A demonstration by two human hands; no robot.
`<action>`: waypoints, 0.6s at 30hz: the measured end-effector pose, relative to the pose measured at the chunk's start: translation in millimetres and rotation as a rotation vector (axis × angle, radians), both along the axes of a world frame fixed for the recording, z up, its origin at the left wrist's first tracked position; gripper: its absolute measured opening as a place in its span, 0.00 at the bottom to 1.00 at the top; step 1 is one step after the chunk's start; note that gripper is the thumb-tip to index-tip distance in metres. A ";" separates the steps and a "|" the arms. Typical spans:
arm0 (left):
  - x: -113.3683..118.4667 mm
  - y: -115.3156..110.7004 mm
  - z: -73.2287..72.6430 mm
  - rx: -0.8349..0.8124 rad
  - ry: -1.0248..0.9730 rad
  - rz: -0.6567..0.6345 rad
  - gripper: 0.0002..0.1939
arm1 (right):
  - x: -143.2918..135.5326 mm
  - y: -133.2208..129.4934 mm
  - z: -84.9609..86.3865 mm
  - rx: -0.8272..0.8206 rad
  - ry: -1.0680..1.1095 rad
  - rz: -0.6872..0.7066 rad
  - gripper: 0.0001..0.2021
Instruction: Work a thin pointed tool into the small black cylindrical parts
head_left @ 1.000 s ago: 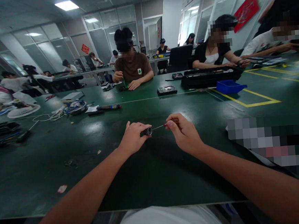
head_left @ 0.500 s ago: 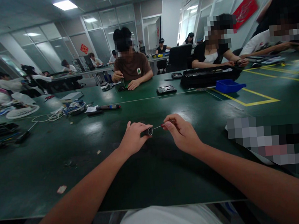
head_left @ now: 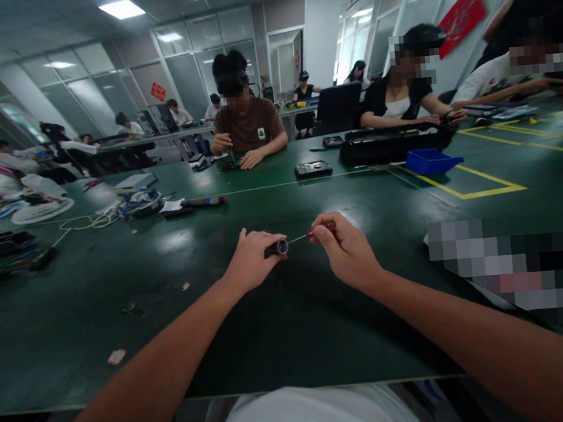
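Worktable (head_left: 296, 340), green, one: carries the entries below or lies beneath them. Landmark: black cylinder (head_left: 276, 247), one, held above it.

Long black housing (head_left: 398, 144), one: beyond the cylinder, to its right; probably set there for the co-worker seated behind it.

Blue bin (head_left: 431, 163), one: right of the cylinder and beyond; likely for keeping small parts.

Hands, two: left hand (head_left: 249, 262) grips the cylinder itself, presumably to steady it, ringed end exposed; right hand (head_left: 346, 251), right of the cylinder, pinches a driver, perhaps for fine control.

Flat devices (head_left: 313, 169), two: beyond the cylinder, rightward.

Driver (head_left: 309, 235), one: shaft aimed leftward at the cylinder; tip contact cannot be told.

Pale scraps (head_left: 117, 357), at least two: left of the cylinder, nearer the wearer; purpose unclear.
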State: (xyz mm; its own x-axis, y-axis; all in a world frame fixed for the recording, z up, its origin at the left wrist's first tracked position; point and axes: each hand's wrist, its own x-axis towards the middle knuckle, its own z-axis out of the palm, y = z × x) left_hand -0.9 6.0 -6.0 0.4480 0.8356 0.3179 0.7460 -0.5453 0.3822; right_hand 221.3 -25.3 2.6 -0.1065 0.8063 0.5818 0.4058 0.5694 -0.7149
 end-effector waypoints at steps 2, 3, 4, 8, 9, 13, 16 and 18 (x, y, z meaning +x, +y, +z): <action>0.7 -0.6 1.1 -0.010 -0.004 0.004 0.19 | -0.7 0.0 -0.3 -0.003 0.009 0.007 0.07; 1.0 -0.9 1.5 -0.012 -0.005 0.006 0.19 | -0.9 0.1 -0.1 -0.004 0.009 0.011 0.07; 1.1 -1.2 1.8 -0.013 -0.005 0.006 0.19 | -0.9 0.2 0.2 -0.006 0.006 0.015 0.07; 0.7 -1.9 1.4 -0.013 -0.008 -0.001 0.19 | 0.6 0.0 4.2 -0.030 -0.033 -0.010 0.09; 0.5 -1.9 1.1 -0.014 -0.009 -0.003 0.19 | 1.4 -0.2 5.4 -0.040 -0.052 -0.033 0.09; -0.2 -1.6 0.4 -0.012 -0.002 -0.007 0.19 | 3.5 -0.5 8.6 -0.053 -0.097 -0.085 0.10; -0.9 -1.5 0.9 -0.012 0.009 -0.001 0.18 | 3.5 0.9 9.1 -0.020 -0.108 -0.032 0.06; -1.0 -1.9 1.5 -0.020 0.016 0.001 0.18 | 3.5 2.1 9.5 -0.030 -0.126 -0.018 0.06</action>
State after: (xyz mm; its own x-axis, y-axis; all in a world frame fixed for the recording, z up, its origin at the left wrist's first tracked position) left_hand -1.9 4.1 -4.5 0.4524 0.8420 0.2939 0.7527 -0.5372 0.3806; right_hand 224.8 -23.2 12.1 -0.1624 0.8255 0.5405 0.5036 0.5404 -0.6741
